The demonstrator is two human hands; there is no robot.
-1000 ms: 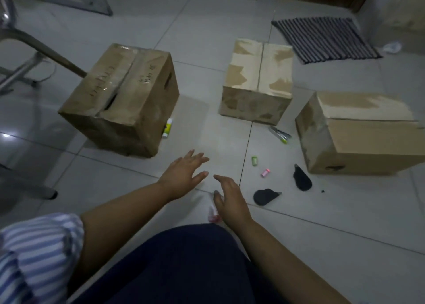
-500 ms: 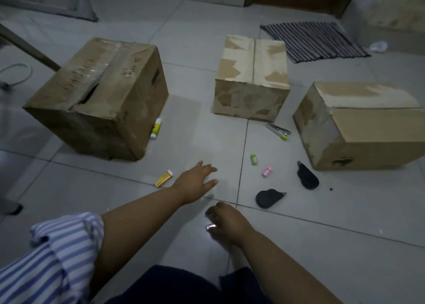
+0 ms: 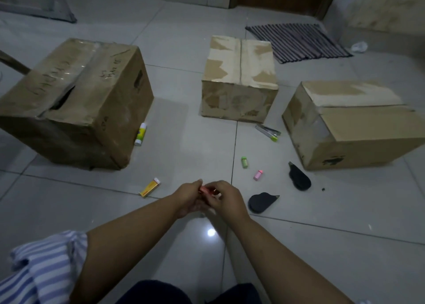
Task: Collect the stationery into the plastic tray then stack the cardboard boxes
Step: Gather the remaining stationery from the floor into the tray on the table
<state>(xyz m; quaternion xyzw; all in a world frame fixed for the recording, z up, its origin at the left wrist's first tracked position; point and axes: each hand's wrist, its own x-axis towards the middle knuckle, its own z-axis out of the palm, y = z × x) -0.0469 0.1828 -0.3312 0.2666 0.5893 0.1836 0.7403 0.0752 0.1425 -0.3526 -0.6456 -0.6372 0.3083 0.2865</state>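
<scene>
Cardboard takes up most of the scene. A big brown cardboard box with handwriting and a sagging taped top [image 3: 76, 101] sits at the left on the glossy grey tiled floor [image 3: 322, 246]. A long tan cardboard box with a peeled pale top [image 3: 354, 124] lies at the right, running out of view at the edge. A smaller patchy cardboard box with a centre seam [image 3: 239, 80] stands farther back between them. All three are well apart and none is stacked. A dark striped floor mat [image 3: 296, 41] lies behind them.

The left hand [image 3: 188, 198] and the right hand [image 3: 226, 199] meet at the centre. The fingers of both pinch a small pinkish-red stationery piece [image 3: 205, 190] between them (too small to tell what it is).

Loose on the tiles are two black teardrop-shaped pieces. One [image 3: 261, 202] is just right of the hands and the other [image 3: 299, 177] is near the long box's front corner. A silver tool with a green tip [image 3: 269, 132] lies in the gap between the smaller and long boxes. A white and yellow glue stick [image 3: 140, 134] lies just beside the big box's lower edge, and a yellow carton with a white end [image 3: 150, 187] lies left of the hands. A little green eraser [image 3: 244, 162] and a little pink eraser [image 3: 258, 175] lie near each other beyond the right hand.

Bare tile opens wide between the big box and the smaller one, and also across the lower right.
</scene>
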